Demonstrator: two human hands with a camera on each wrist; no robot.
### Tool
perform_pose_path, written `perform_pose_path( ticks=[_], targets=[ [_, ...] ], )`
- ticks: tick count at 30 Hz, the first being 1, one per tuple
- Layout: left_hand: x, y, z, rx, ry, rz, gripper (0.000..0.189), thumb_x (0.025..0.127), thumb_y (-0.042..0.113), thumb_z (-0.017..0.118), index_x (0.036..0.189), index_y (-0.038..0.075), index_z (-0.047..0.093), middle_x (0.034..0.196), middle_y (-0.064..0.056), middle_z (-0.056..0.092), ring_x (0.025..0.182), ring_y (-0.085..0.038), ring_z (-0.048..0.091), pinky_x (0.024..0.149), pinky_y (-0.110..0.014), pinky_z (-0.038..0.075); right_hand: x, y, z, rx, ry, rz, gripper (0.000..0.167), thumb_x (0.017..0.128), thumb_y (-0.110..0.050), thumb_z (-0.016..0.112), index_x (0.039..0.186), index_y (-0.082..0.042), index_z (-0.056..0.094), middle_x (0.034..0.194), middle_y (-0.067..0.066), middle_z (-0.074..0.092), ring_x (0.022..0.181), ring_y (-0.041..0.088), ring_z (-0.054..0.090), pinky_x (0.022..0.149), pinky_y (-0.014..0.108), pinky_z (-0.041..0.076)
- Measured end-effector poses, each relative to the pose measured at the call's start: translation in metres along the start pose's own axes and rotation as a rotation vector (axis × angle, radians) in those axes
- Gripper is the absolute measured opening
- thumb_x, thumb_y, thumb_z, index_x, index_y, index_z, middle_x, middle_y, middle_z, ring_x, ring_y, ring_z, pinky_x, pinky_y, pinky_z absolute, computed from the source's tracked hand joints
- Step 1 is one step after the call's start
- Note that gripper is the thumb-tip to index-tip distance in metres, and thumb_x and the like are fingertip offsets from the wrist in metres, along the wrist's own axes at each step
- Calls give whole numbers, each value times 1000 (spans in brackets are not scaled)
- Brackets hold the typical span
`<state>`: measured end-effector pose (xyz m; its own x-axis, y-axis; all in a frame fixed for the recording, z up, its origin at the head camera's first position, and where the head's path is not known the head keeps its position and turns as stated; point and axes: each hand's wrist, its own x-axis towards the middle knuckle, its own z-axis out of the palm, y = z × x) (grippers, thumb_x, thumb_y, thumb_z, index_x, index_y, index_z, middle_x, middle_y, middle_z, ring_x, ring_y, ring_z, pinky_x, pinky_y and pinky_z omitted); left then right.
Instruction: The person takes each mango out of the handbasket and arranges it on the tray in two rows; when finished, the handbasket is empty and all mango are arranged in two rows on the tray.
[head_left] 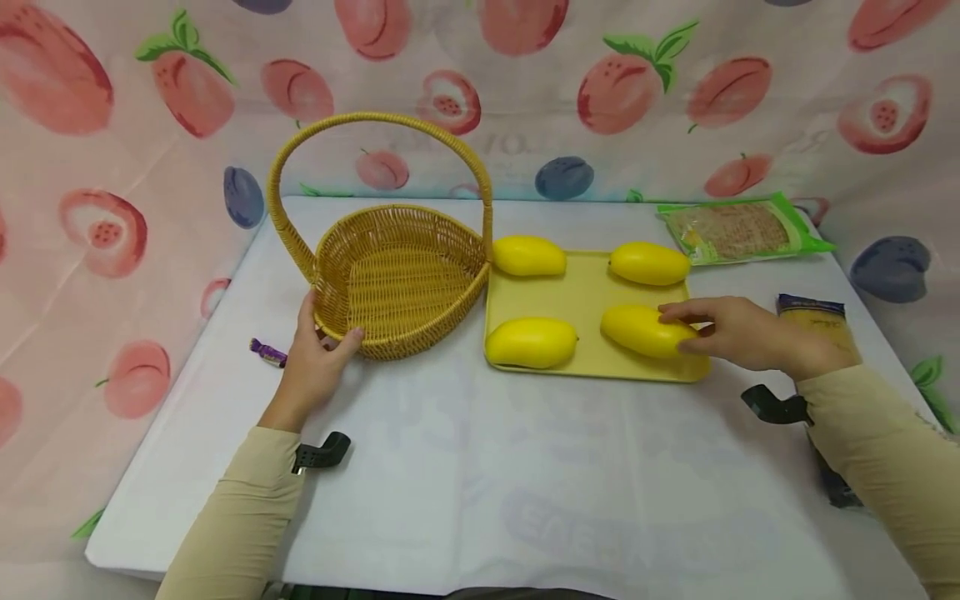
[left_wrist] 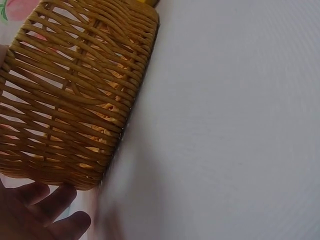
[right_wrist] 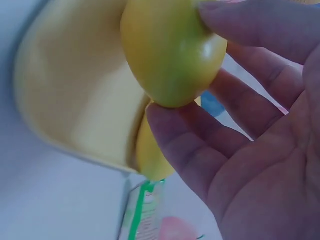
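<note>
A woven wicker basket [head_left: 405, 287] with a tall arched handle stands on the left half of the table. My left hand [head_left: 315, 367] grips its near left side, thumb over the rim and fingers outside; the left wrist view shows the fingertips [left_wrist: 62, 197] at the woven wall. To the right lies a yellow tray [head_left: 588, 308] bearing several yellow mangoes. My right hand [head_left: 738, 333] pinches the right end of the near right mango [head_left: 637, 329] between thumb and fingers. In the right wrist view that mango [right_wrist: 172, 55] shows a greenish patch.
A small purple-wrapped candy [head_left: 267, 352] lies left of my left hand. Behind the tray's right corner is a green-edged food packet [head_left: 738, 229]. Another packet [head_left: 817, 321], yellow and dark, lies partly hidden by my right forearm. A fruit-print curtain [head_left: 525, 100] borders the table.
</note>
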<state>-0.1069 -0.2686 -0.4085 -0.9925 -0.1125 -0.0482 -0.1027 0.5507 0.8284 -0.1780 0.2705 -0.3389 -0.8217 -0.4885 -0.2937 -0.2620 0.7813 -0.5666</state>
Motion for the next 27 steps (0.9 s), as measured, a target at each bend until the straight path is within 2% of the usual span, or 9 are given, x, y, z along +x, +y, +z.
perform_pose_path(
  ticks=[7, 12, 16, 20, 23, 27],
  targets=[
    [2, 1, -1, -2, 6, 14, 96, 98, 49, 58, 160, 27, -12, 166, -14, 5, 143, -44, 28, 114, -60, 27, -6, 8, 7, 32, 24, 4, 39, 93, -5, 68, 131, 2, 61, 144, 25, 50, 129, 42, 47, 102, 59, 43],
    [4, 1, 1, -5, -6, 4, 97, 99, 50, 58, 160, 25, -13, 166, -14, 1, 145, -43, 23, 115, -60, 24, -6, 14, 11, 29, 3, 67, 46, 93, -7, 68, 136, 1, 55, 145, 26, 47, 128, 46, 46, 102, 63, 42],
    [3, 1, 0, -5, -7, -9, 96, 99, 48, 58, 160, 24, -13, 166, -14, 1, 146, -42, 22, 115, -60, 24, -3, 15, 14, -11, -11, 99, 57, 94, -28, 71, 141, -2, 52, 142, 27, 49, 125, 47, 47, 98, 66, 43],
    [3, 2, 0, -8, 0, -3, 95, 100, 46, 58, 161, 24, -12, 166, -14, 1, 146, -41, 22, 115, -59, 25, 5, 13, 17, -31, 20, 113, 68, 91, -47, 71, 140, -4, 52, 139, 25, 52, 124, 46, 47, 98, 67, 41],
    [3, 2, 1, -5, 0, -2, 95, 100, 47, 57, 161, 24, -12, 166, -14, 2, 145, -42, 24, 115, -59, 25, 10, 11, 20, -20, 43, 117, 65, 91, -45, 73, 137, -4, 53, 137, 25, 52, 124, 45, 47, 101, 66, 40],
    [4, 3, 0, -2, -5, -7, 95, 99, 47, 57, 161, 24, -12, 166, -15, 2, 144, -44, 25, 114, -60, 25, 10, 10, 20, -5, 19, 106, 65, 90, -39, 76, 138, -2, 52, 139, 25, 50, 124, 45, 47, 102, 66, 38]
  ],
)
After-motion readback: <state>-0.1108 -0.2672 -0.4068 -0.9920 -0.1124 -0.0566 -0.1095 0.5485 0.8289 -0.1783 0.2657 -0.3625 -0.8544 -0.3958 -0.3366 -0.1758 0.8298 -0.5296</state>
